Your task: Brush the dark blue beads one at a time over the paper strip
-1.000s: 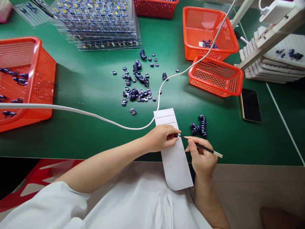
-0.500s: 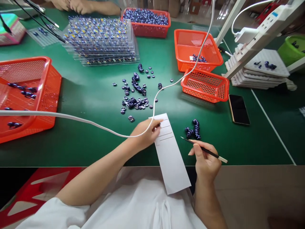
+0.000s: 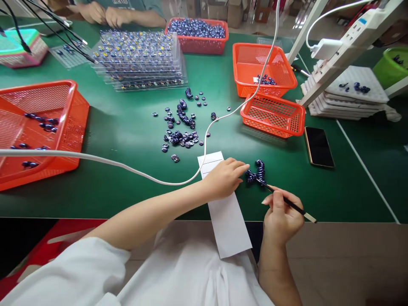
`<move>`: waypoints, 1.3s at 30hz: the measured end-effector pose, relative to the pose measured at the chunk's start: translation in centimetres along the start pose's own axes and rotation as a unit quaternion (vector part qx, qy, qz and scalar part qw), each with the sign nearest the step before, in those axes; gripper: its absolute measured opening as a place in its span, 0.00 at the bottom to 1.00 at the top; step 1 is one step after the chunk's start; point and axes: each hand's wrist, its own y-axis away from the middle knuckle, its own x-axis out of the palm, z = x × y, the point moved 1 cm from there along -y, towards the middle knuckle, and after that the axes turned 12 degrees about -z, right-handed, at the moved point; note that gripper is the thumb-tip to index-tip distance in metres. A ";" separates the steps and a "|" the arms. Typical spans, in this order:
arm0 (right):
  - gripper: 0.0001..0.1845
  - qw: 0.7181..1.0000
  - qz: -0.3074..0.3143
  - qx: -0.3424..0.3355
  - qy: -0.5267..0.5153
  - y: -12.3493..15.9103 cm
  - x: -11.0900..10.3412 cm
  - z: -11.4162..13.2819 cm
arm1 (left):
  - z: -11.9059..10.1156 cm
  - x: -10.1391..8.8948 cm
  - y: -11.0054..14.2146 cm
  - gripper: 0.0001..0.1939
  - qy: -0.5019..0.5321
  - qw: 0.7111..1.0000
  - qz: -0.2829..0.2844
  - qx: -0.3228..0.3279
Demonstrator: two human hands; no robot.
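My right hand (image 3: 283, 216) grips a thin black pen-like tool (image 3: 288, 202) with a pale butt end. Its tip reaches a small group of shiny dark-blue beads (image 3: 260, 170), some lined up in a curved stack. From the other side my left hand (image 3: 226, 177) stretches over, fingers extended and thumb apart, with the fingertips at the left edge of this group. I see nothing held in it. Beneath the left hand lies a long white paper strip (image 3: 229, 225) with ruled lines near its top, hanging over the table edge.
Loose beads (image 3: 181, 138) are scattered mid-table. Orange baskets stand left (image 3: 81, 127) and right (image 3: 272, 114). Behind are stacked clear trays (image 3: 140, 59) and a full red basket (image 3: 204, 46). A white cable (image 3: 153, 178) crosses the workspace. A phone (image 3: 319, 146) lies right. Another person's hands (image 3: 106, 16) rest opposite.
My left hand has moved right, from the lined part of the paper to the bead group. The tool's tip has shifted slightly right, onto the beads.
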 end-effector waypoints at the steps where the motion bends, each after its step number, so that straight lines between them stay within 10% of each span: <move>1: 0.10 1.000 0.001 0.001 -0.001 0.0 -0.1 0.0 | 0.1 0.7 -0.7 0.21 0.024 1.000 0.008 0.010; 15: 0.10 1.000 0.019 0.001 0.013 0.1 -0.2 -0.1 | -0.1 2.1 -2.0 0.13 0.045 0.997 0.031 -0.047; 27: 0.11 0.999 0.027 0.012 0.030 -0.4 -0.4 -0.3 | 0.8 -3.3 2.5 0.05 0.159 0.984 -0.031 -0.077; 39: 0.11 0.914 0.356 0.071 0.183 3.5 2.6 3.5 | 2.7 -6.8 9.9 0.10 0.071 0.996 -0.040 -0.038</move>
